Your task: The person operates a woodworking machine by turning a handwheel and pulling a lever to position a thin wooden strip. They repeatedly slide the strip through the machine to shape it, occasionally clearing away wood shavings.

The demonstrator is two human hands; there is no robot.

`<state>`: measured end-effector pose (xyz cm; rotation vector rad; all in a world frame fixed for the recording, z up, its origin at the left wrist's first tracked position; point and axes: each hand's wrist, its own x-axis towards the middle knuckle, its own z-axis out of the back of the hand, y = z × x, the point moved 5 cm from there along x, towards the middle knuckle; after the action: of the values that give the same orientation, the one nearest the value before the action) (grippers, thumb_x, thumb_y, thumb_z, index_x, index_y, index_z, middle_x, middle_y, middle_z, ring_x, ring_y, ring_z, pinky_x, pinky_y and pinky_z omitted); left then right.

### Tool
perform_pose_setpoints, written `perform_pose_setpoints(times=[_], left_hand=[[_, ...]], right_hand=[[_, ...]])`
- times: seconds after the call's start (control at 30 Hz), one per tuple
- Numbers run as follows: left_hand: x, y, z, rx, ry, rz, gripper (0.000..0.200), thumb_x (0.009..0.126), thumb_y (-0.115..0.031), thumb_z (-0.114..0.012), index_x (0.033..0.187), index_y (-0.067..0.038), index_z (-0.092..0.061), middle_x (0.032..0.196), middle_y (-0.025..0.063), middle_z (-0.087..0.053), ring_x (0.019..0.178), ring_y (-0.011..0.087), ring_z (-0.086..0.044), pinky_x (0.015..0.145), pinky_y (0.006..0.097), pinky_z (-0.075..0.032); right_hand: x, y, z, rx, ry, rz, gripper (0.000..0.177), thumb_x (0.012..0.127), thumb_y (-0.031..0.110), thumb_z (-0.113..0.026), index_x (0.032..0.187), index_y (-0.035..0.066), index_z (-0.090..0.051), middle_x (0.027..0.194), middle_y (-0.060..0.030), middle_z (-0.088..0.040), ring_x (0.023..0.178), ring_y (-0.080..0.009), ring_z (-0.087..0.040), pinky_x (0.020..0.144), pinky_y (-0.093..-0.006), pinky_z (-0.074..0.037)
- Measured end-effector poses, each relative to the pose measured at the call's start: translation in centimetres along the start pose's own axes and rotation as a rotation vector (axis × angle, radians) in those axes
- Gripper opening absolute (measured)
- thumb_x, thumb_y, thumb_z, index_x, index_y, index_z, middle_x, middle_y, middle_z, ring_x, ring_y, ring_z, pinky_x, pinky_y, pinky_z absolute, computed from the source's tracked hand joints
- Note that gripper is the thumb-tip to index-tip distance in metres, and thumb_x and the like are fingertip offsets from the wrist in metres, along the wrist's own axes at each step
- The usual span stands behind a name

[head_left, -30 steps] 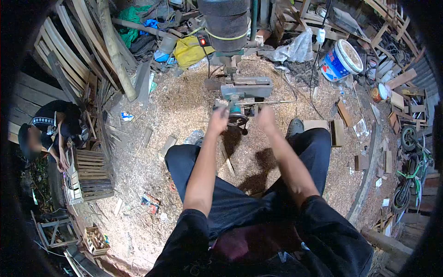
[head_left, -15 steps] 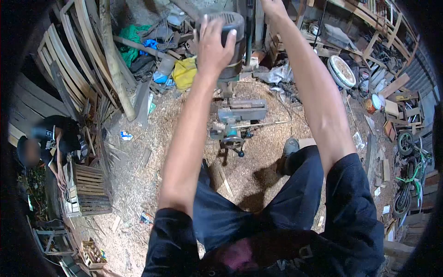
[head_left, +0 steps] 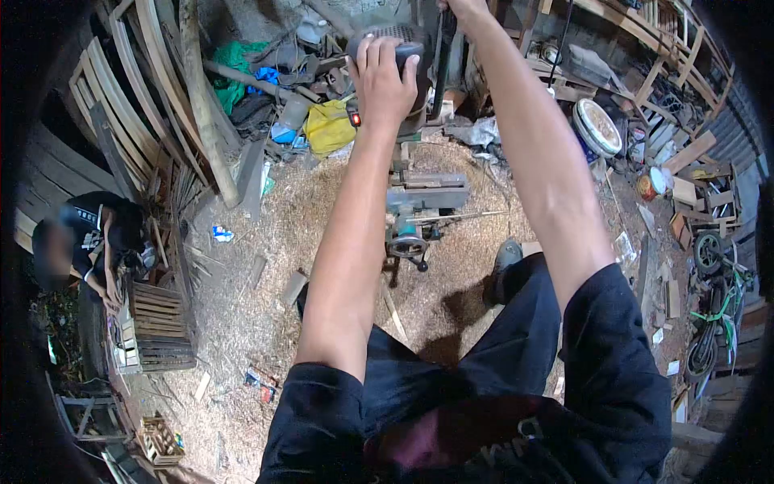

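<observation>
My left hand [head_left: 385, 85] lies with its fingers spread on the dark, vented motor housing [head_left: 409, 50] of an upright machine. Near the top edge, my right hand [head_left: 468, 10] is bent round a dark upright part [head_left: 443, 60] beside the housing; its fingers are mostly cut off or hidden. A small red light [head_left: 355, 118] shows at the left of the housing. Below stands a metal vise [head_left: 427, 194], with a handwheel [head_left: 408, 246] under it and a thin stick lying across.
At the left, another person [head_left: 105, 234] bends over a slatted wooden piece [head_left: 161, 323]. Wood shavings cover the floor [head_left: 242, 298]. A yellow cloth [head_left: 329, 127] and scrap lie behind. At the right are a white-rimmed tub [head_left: 597, 127] and a small bicycle [head_left: 713, 315].
My left hand has moved slightly right and down on the housing. The red light is now visible. My right hand and forearm have shifted a little to the left.
</observation>
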<state>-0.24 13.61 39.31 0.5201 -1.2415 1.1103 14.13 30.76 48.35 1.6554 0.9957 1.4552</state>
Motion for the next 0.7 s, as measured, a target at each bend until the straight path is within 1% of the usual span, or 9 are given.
perform_pose_setpoints(times=[0.03, 0.07, 0.2, 0.3, 0.5, 0.53, 0.63, 0.67, 0.7], left_hand=[[0.3, -0.2, 0.1, 0.000, -0.006, -0.011, 0.033, 0.089, -0.029, -0.063, 0.115, -0.009, -0.058, 0.123, 0.0132, -0.057, 0.128, 0.0362, -0.044, 0.108, 0.0547, -0.029], [0.2, -0.1, 0.1, -0.043, 0.047, 0.021, 0.037, 0.087, -0.024, -0.064, 0.120, -0.010, -0.055, 0.129, 0.0093, -0.053, 0.135, 0.0334, -0.037, 0.109, 0.0645, -0.027], [-1.2, 0.5, 0.4, -0.064, 0.111, -0.053, 0.057, 0.084, -0.015, -0.066, 0.137, -0.010, -0.045, 0.145, 0.0141, -0.040, 0.140, 0.0392, -0.029, 0.113, 0.0555, -0.028], [-2.9, 0.3, 1.3, -0.074, 0.136, -0.027, 0.067, 0.084, -0.016, -0.065, 0.145, -0.012, -0.037, 0.152, 0.0162, -0.033, 0.142, 0.0432, -0.024, 0.115, 0.0515, -0.028], [-3.4, 0.3, 2.3, -0.009, 0.391, 0.134, 0.077, 0.086, -0.020, -0.064, 0.153, -0.018, -0.026, 0.160, 0.0142, -0.020, 0.145, 0.0444, -0.019, 0.115, 0.0579, -0.022], [-3.5, 0.1, 2.4, -0.027, 0.389, 0.138, 0.077, 0.087, -0.021, -0.064, 0.153, -0.018, -0.025, 0.160, 0.0136, -0.019, 0.145, 0.0436, -0.019, 0.115, 0.0590, -0.022], [-3.9, 0.1, 2.2, -0.057, 0.404, 0.143, 0.077, 0.088, -0.025, -0.063, 0.154, -0.018, -0.023, 0.161, 0.0133, -0.015, 0.146, 0.0427, -0.018, 0.114, 0.0619, -0.020], [-3.8, 0.0, 2.3, -0.053, 0.420, 0.145, 0.078, 0.089, -0.027, -0.062, 0.155, -0.018, -0.021, 0.162, 0.0142, -0.014, 0.146, 0.0434, -0.017, 0.113, 0.0625, -0.020], [-3.8, 0.0, 2.4, -0.048, 0.437, 0.148, 0.078, 0.090, -0.029, -0.062, 0.155, -0.017, -0.020, 0.162, 0.0152, -0.013, 0.146, 0.0441, -0.015, 0.113, 0.0631, -0.020]], right_hand=[[-1.1, 0.3, 0.2, -0.011, -0.014, 0.047, 0.058, 0.098, 0.053, -0.050, 0.059, 0.009, -0.051, 0.051, -0.0009, -0.045, 0.045, -0.0148, -0.045, 0.047, -0.0318, -0.036], [-2.8, 0.5, 0.4, -0.026, -0.026, 0.087, 0.057, 0.097, 0.051, -0.052, 0.059, 0.009, -0.051, 0.051, -0.0001, -0.045, 0.045, -0.0139, -0.044, 0.047, -0.0312, -0.035], [-9.1, 1.0, 1.2, 0.091, 0.072, 0.175, 0.050, 0.098, 0.038, -0.056, 0.057, 0.010, -0.049, 0.052, 0.0032, -0.044, 0.046, -0.0090, -0.040, 0.046, -0.0277, -0.031], [-11.1, 1.2, 1.3, 0.163, 0.084, 0.193, 0.043, 0.099, 0.029, -0.058, 0.061, 0.010, -0.053, 0.054, 0.0052, -0.045, 0.047, -0.0058, -0.038, 0.045, -0.0248, -0.027], [-14.3, 1.0, 1.6, 0.224, 0.055, 0.168, 0.035, 0.098, 0.024, -0.059, 0.066, 0.010, -0.057, 0.055, 0.0089, -0.042, 0.046, -0.0029, -0.032, 0.043, -0.0230, -0.022], [-13.2, -1.7, 2.4, 0.243, 0.143, 0.119, 0.025, 0.097, 0.022, -0.061, 0.079, 0.006, -0.065, 0.069, -0.0011, -0.059, 0.057, -0.0120, -0.053, 0.051, -0.0253, -0.039], [-17.7, 0.6, 2.9, 0.048, 0.089, 0.259, 0.041, 0.097, 0.035, -0.057, 0.078, -0.001, -0.060, 0.065, 0.0000, -0.056, 0.060, -0.0107, -0.051, 0.056, -0.0287, -0.040], [-19.4, 0.9, 2.7, 0.133, 0.024, 0.299, 0.040, 0.100, 0.026, -0.054, 0.067, 0.003, -0.052, 0.060, 0.0069, -0.041, 0.059, -0.0036, -0.034, 0.052, -0.0250, -0.026], [-21.3, 0.9, 2.9, 0.121, 0.025, 0.267, 0.041, 0.100, 0.026, -0.055, 0.066, 0.004, -0.051, 0.060, 0.0057, -0.042, 0.058, -0.0046, -0.036, 0.053, -0.0244, -0.028]])
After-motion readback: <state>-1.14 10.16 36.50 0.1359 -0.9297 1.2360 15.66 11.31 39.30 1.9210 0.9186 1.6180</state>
